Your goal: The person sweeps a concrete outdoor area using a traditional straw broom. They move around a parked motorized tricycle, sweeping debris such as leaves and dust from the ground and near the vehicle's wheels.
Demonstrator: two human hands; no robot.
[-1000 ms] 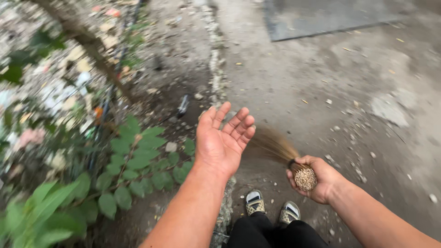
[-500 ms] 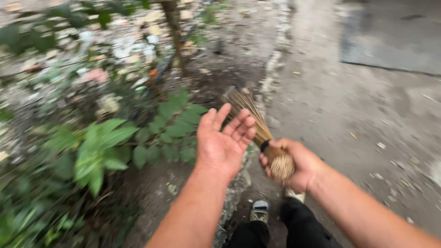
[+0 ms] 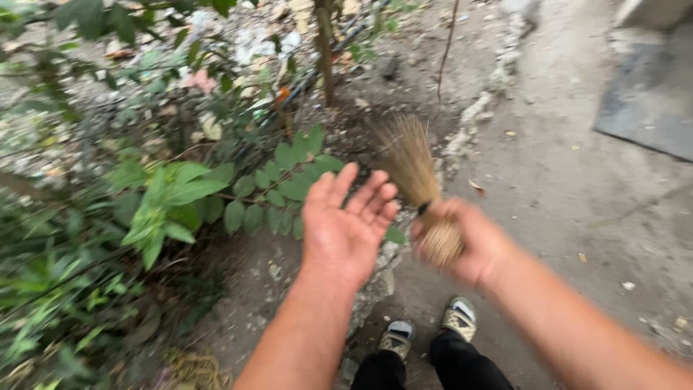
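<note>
Right hand (image 3: pixel 473 242) is gripping a short straw hand broom (image 3: pixel 422 191) by its bound handle end, fingers clenched around it; the bristles are fanning up and to the left, over the rough stone edging (image 3: pixel 469 123) between soil and pavement. The broom looks blurred, so its exact tilt is hard to judge. Left hand (image 3: pixel 346 227) is hanging released, palm up, fingers spread, holding nothing, just beside the broom's bristles and above a leafy green branch (image 3: pixel 216 191). Two feet in patterned shoes (image 3: pixel 429 328) are standing below, on the concrete pavement (image 3: pixel 577 209). A thin tree stem (image 3: pixel 325 50) is rising from littered soil beyond.
</note>
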